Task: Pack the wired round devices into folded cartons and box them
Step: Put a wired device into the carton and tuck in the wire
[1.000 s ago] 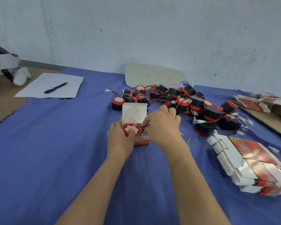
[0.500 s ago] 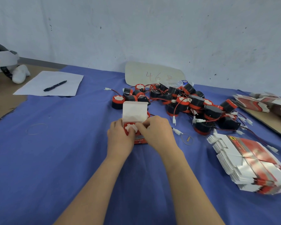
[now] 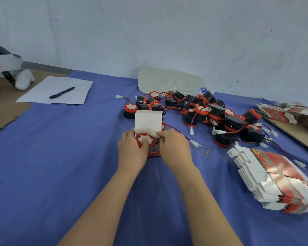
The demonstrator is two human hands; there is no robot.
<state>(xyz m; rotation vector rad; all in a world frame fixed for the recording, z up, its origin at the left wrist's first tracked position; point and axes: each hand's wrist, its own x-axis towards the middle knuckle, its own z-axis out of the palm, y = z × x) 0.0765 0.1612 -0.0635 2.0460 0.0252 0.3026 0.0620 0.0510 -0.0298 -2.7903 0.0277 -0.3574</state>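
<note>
open carton (image 3: pixel 148 121) stands mid tabletop (image 3: pixel 60 157), lid flap upright; round device (image 3: pixel 145 139) sits inside, red-and-white face up; its wire trails right to white connector (image 3: pixel 195 143) lying on tabletop; left grip (image 3: pixel 132 150) clamped on carton's left side, thumb on device; right grip (image 3: pixel 174 148) pinches white flap at carton's right edge; device pile (image 3: pixel 212 112) just behind, far right; flat carton stack (image 3: pixel 274 178) near right

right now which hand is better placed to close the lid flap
Probably the right hand, beside the upright white cardboard lid flap; the left hand holds the red-printed carton, thumb on the red-rimmed round device.
</note>
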